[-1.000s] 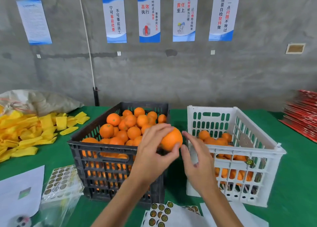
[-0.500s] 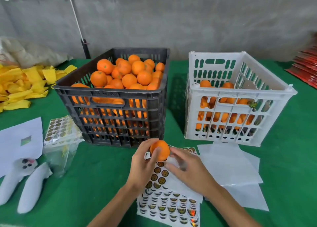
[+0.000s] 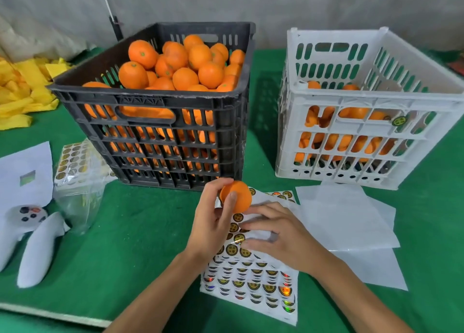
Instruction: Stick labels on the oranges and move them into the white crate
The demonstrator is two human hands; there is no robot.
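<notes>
Fingers (image 3: 232, 202) of your left hand (image 3: 213, 222) curl around one orange (image 3: 237, 198), thumb on its near face, holding it just above the top of the label sheet (image 3: 251, 277) at lower centre of the frame. Your right hand (image 3: 278, 234) rests on that sheet with its fingers stretched nearly flat and pointing left; whether a fingertip has a label lifted cannot be told.

Step in hand, as judged: peeling one round label to put on the held orange. To do it well, keep the sheet pinned with the flat of your right hand, lift one label cleanly by its edge, and turn the orange so a smooth patch of skin faces the label. Press from the centre outward so it lies without wrinkles. Only then carry the fruit to the white crate (image 3: 371, 101) at upper right, which already holds a layer of oranges low inside.

Counts: two crates, the black crate (image 3: 155, 121) at upper centre heaped with oranges too many to count, and the white one beside it, apart. One orange is in hand. One label sheet is under your hands, and a further packet of sheets (image 3: 75, 161) lies at left in clear wrap. Several blank white papers (image 3: 351, 219) lie at lower right, overlapping. One white game controller (image 3: 27, 234) sits at lower left on the green table (image 3: 130, 244).
</notes>
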